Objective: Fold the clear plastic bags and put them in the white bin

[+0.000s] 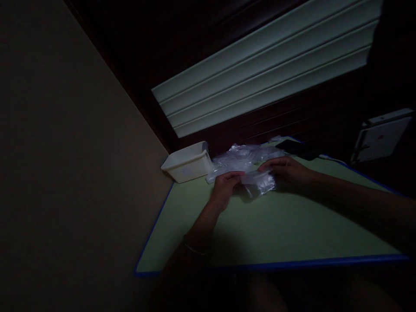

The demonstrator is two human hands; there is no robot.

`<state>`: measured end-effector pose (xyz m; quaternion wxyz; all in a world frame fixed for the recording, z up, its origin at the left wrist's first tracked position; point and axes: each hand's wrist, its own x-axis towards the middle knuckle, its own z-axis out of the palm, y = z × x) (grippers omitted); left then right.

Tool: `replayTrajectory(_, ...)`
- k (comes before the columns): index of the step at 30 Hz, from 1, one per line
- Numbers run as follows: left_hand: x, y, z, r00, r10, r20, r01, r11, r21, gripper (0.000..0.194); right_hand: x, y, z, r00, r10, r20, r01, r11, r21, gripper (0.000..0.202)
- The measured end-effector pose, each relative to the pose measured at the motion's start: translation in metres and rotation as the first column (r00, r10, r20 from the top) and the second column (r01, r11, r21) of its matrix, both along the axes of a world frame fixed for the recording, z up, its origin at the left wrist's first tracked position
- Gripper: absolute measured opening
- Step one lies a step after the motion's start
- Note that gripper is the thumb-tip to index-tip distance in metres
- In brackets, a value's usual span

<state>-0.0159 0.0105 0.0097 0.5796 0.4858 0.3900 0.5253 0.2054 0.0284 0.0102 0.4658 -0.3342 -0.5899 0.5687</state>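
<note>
A small clear plastic bag (259, 183) hangs between my two hands, just above the pale green table top. My left hand (223, 189) pinches its upper left corner, thumb and fingers closed. At the opposite upper corner, my right hand (286, 170) has its fingers closed on the bag too. Behind it, a heap of clear plastic bags (242, 155) lies loosely spread on the table. The light is dim, so whether the held bag contains anything cannot be made out.
The green table (292, 229) has a blue edge. A white plastic bin (190, 167) stands at its back left corner, by the wall. A dark flat item (299, 149) lies at the back right. Beyond the table is a slatted panel (269, 65); a white box-like object (380, 136) is at right.
</note>
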Motion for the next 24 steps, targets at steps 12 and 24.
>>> replayTrajectory(12, 0.002, -0.006, 0.008, 0.999, -0.04, 0.028, 0.04, 0.999, -0.013, 0.038, 0.008, 0.003, 0.002, 0.994, 0.02, 0.108, -0.031, 0.994, 0.107, 0.023)
replayTrajectory(24, 0.013, -0.01, -0.003, 0.991, -0.07, -0.114, 0.066, 0.997, -0.036, 0.043, 0.003, -0.004, 0.012, 0.985, -0.128, 0.115, 0.107, 0.98, 0.17, 0.033)
